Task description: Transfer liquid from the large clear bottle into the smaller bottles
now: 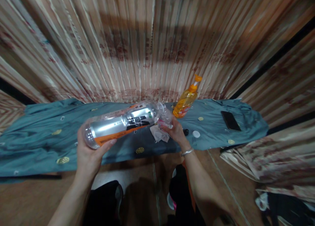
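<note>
My left hand (90, 152) is wrapped round the base end of a large clear plastic bottle (118, 124) with a silver and orange label. The bottle is tipped nearly level, its neck pointing right. In my right hand (176, 131) is a small clear plastic bottle (165, 116) with a pinkish label. The two bottles' mouths meet or nearly meet; whether they touch, I cannot tell. Any liquid inside them is hard to make out. Below the small bottle lies a crumpled white tissue (159, 134). Right of my right hand are a black cap (186, 132) and a white round cap (196, 134).
A pump bottle (185, 103) of orange liquid stands behind my right hand. Toward the right end of the cloth-covered table (209, 140) lies a black phone (230, 120). Patterned curtains (137, 55) hang behind and at both sides, along dark poles (278, 58).
</note>
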Motion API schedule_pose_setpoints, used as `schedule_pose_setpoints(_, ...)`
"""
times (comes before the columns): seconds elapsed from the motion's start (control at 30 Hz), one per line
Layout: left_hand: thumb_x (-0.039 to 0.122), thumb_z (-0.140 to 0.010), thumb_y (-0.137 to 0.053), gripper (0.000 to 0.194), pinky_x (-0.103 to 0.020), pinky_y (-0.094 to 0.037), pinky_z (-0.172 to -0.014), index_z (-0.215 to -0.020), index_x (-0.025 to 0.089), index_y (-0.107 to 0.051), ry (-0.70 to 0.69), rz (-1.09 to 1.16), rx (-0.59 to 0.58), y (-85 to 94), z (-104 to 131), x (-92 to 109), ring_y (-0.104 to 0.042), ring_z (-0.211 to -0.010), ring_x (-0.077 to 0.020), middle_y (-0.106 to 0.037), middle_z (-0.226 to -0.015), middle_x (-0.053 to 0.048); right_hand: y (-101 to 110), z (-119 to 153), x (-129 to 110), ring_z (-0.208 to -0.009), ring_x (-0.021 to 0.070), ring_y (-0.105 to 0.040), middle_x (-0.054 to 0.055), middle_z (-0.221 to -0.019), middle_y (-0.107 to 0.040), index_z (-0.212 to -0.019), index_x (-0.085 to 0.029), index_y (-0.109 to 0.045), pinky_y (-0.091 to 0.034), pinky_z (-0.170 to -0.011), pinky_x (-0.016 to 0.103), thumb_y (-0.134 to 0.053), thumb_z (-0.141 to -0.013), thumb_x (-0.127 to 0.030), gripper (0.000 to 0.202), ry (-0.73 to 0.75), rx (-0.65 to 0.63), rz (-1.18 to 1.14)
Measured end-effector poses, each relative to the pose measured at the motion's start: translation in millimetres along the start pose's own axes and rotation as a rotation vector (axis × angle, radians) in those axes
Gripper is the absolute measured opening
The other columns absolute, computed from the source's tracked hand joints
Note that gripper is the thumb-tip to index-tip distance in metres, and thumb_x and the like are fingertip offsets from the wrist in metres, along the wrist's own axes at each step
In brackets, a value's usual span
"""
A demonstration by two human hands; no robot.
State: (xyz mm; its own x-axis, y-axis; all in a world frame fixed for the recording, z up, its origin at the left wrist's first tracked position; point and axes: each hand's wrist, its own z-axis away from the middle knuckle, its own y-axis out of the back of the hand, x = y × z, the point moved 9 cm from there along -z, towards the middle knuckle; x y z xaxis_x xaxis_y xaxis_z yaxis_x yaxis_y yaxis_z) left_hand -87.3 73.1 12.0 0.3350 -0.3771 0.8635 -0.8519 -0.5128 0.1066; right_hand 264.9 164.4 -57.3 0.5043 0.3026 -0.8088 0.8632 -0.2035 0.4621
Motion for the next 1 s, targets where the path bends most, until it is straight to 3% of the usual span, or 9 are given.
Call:
schedule_pose_setpoints(0.1,0.041,-0.045,-0.095,0.099,-0.041,-0.058,-0.098,-0.134,0.026,-0.055,0.081,0.035,0.008,1.1,1.2,-3.6,-0.062,-0.12,-0.0283,-0.06,-0.134,-0.009,-0.4,0.7,0.9,-0.099,0.0288,-0.072,0.01,-0.111,-0.076,-0.125,-0.019,-0.059,-0.058,-0.086,0.04,-0.076,-0.077,-0.041,0.055,0.005,0.012,0.027)
schedule_pose_setpoints(0.3,0.039,-0.041,-0.095,0.095,-0.055,-0.044,-0.112,-0.127,0.022,-0.058,0.021,-0.022,0.047,7.4,0.9,13.2,-0.06,-0.115,-0.0297,-0.062,-0.124,-0.009,-0.4,2.6,-1.2,-0.1,0.0302,-0.073,0.013,-0.113,-0.075,-0.126,-0.017,-0.059,-0.058,-0.086,0.041,-0.077,-0.078,-0.04,0.057,0.031,0.039,0.102)
schedule_pose_setpoints(0.47,0.036,-0.039,-0.095,0.094,-0.06,-0.036,-0.116,-0.125,0.022,-0.058,0.02,-0.01,0.049,10.1,0.0,15.6,-0.059,-0.119,-0.0321,-0.061,-0.124,-0.009,-2.0,3.1,-5.0,-0.095,0.0297,-0.074,0.012,-0.109,-0.076,-0.124,-0.02,-0.06,-0.06,-0.083,0.042,-0.077,-0.079,-0.038,0.052,0.035,0.024,0.117)
schedule_pose_setpoints(1.0,0.044,-0.039,-0.094,0.095,-0.063,-0.037,-0.113,-0.125,0.022,-0.059,-0.059,-0.096,0.064,16.6,1.0,22.7,-0.057,-0.113,-0.0318,-0.059,-0.122,-0.009,-4.5,4.2,-3.6,-0.101,0.0297,-0.074,0.013,-0.113,-0.075,-0.128,-0.018,-0.056,-0.06,-0.086,0.04,-0.077,-0.079,-0.036,0.057,0.034,0.023,0.131)
